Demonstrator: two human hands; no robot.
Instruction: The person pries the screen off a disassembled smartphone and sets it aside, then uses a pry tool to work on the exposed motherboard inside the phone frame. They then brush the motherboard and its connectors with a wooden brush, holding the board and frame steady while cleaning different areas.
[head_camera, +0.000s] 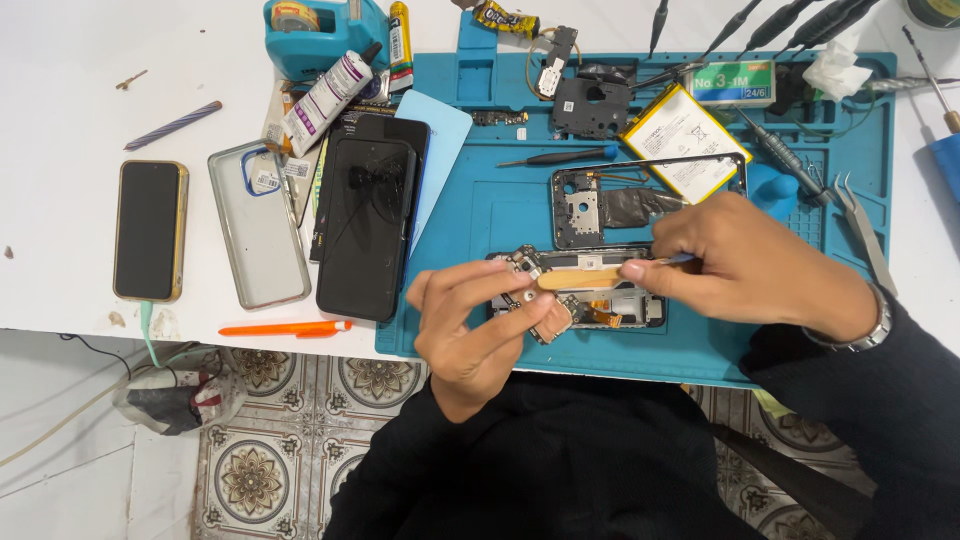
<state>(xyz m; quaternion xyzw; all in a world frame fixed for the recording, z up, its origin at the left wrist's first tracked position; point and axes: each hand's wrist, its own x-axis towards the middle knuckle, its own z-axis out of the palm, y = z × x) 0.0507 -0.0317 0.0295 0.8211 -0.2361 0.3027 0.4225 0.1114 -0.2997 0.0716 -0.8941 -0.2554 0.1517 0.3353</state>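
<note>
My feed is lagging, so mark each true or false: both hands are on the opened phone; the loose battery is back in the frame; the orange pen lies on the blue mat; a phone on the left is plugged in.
1. Both hands are on the opened phone: true; the left hand steadies it, the right hand presses a flat stick onto it.
2. The battery is in the frame: false; it lies loose on the blue mat.
3. The orange pen lies on the mat: false; it is on the white table.
4. The gold-edged phone is plugged in: true.
</note>
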